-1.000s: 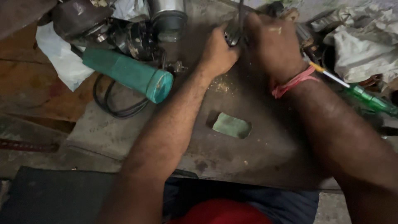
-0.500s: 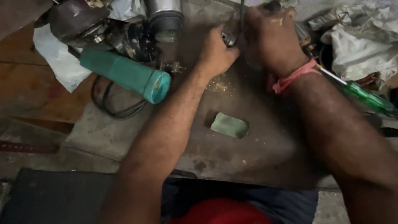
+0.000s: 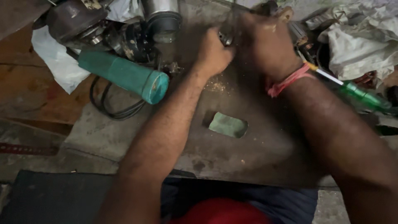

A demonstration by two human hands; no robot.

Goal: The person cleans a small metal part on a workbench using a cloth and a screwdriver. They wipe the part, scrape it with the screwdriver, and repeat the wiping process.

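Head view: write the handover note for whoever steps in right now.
Left hand and right hand are closed together on a small dark metal part at the far side of the bench.
Green tool body lies left, its cord beside it.
Small green piece lies loose mid-bench.
Green screwdriver lies right, beside rags.
Done or left: cannot tell; the part is mostly hidden.

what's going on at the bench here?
A person has both hands together at the far side of a dark worn workbench. The left hand and right hand grip a small dark metal part between them. A green-handled power tool lies to the left, a green screwdriver to the right.
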